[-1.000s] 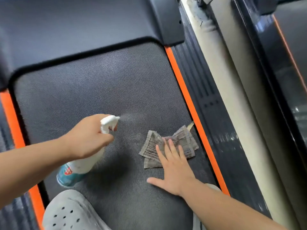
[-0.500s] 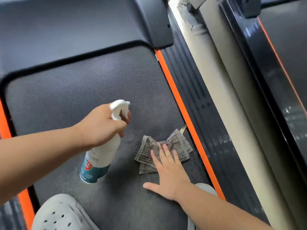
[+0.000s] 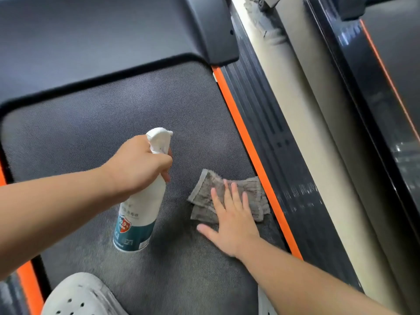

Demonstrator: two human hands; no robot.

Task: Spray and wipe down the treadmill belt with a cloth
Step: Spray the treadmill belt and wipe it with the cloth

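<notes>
Treadmill belt point(image 3: 113, 105): dark mesh, fills the centre. Grey cloth point(image 3: 252, 196) lies crumpled on it, right side, its right edge just beside the orange edge strip point(image 3: 250, 151).

Right hand point(image 3: 231, 219): flat on the cloth, fingers straight and spread, pressing down, thumb out on bare belt.

Left hand point(image 3: 138, 164): curled round the neck of the white spray bottle point(image 3: 138, 219). Bottle near upright, left of the cloth. Cannot tell whether its base touches the belt.

Grey shoe point(image 3: 79, 294) at the near edge.

Risks, as judged:
- Bunched cloth may drag its folds and clean only a narrow streak.
- A rightward sweep could ride over the strip onto the ribbed side rail point(image 3: 279, 137).
- Wet belt near the shoe could cause a slip.
</notes>
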